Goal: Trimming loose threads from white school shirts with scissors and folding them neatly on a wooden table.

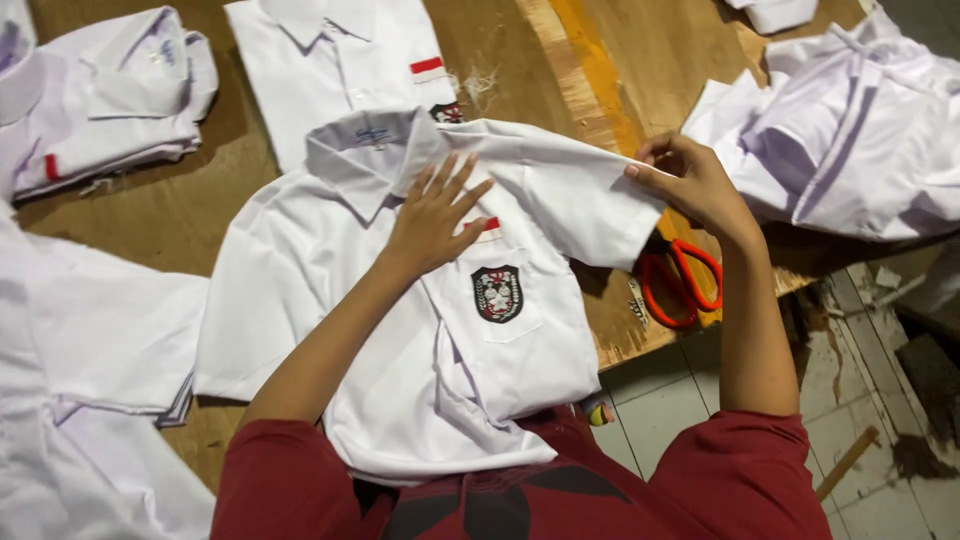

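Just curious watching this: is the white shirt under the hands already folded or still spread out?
Partly folded. The white shirt lies front up; the right hand holds its sleeve out sideways while the left hand presses its chest.

A worn wooden table (560, 60) carries white shirts (400, 330), folded stacks (110, 100) and red-handled scissors (685, 285).

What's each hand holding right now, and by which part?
Right hand pinches the white shirt by the hem of its sleeve, pulled out sideways. Left hand grips nothing; it lies flat on the shirt's chest.

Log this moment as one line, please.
left hand flat on white shirt | right hand pinching sleeve | scissors on table
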